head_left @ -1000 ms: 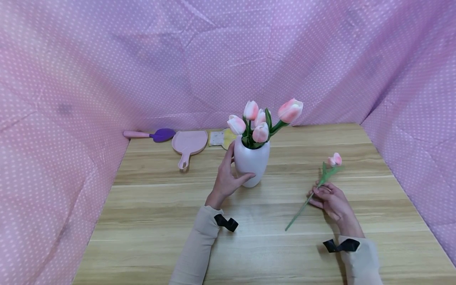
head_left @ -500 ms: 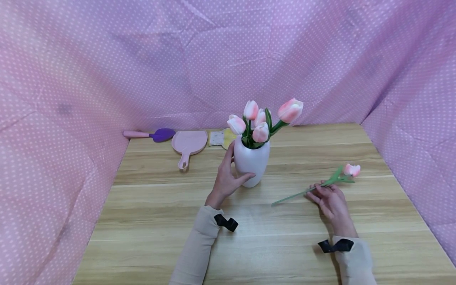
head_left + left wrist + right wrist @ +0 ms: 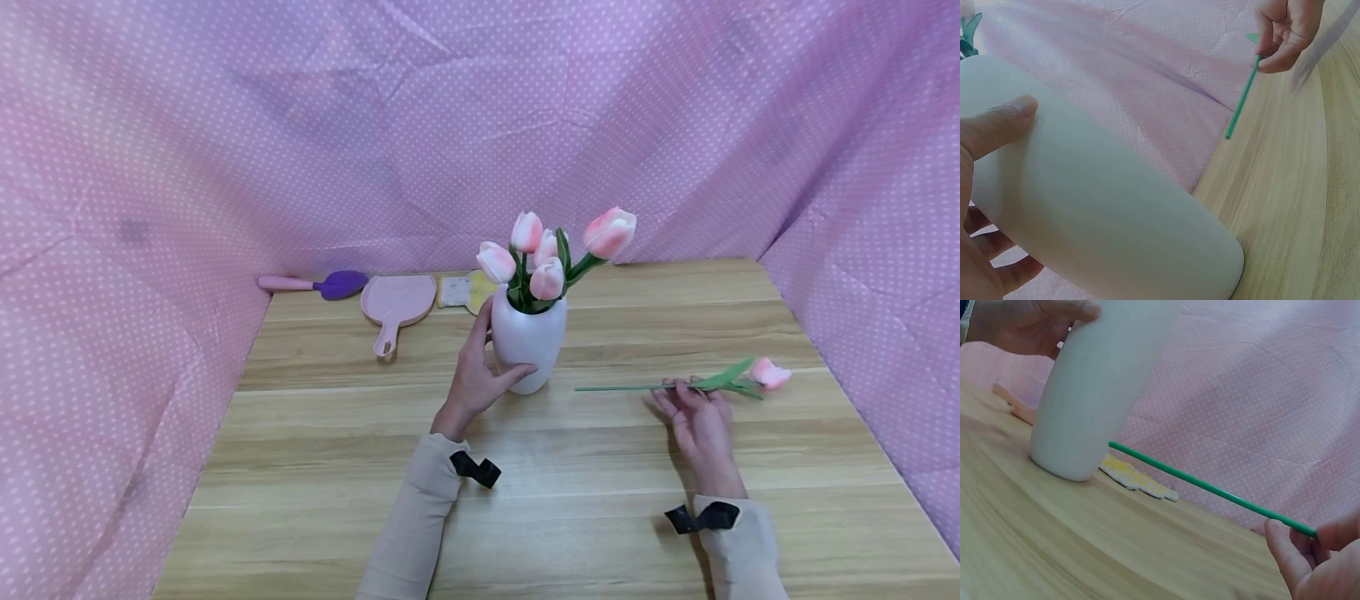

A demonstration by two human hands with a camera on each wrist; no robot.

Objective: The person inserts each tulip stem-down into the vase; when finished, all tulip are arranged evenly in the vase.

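Observation:
A white vase (image 3: 530,337) stands upright on the table with several pink-and-white tulips (image 3: 548,278) in it. My left hand (image 3: 476,375) grips the vase from its left side; in the left wrist view the thumb (image 3: 1007,125) lies across its wall. To the right, my right hand (image 3: 697,421) pinches a single tulip (image 3: 769,374) by its green stem. That tulip lies nearly level above the table, bloom to the right, the stem's bare end toward the vase. In the right wrist view the stem (image 3: 1210,487) runs between thumb and fingers.
Along the table's back edge lie a purple trowel (image 3: 341,285) with a pink handle, a pink dustpan-like scoop (image 3: 399,300), and a yellow-and-white flat item (image 3: 455,292) partly hidden behind the vase. Pink dotted cloth (image 3: 480,125) hangs around the wooden table (image 3: 322,467).
The tulip in my right hand has turned clockwise, from slanting to nearly level, its bloom swinging right and down and its stem end rising leftward. My left hand and the vase stay put.

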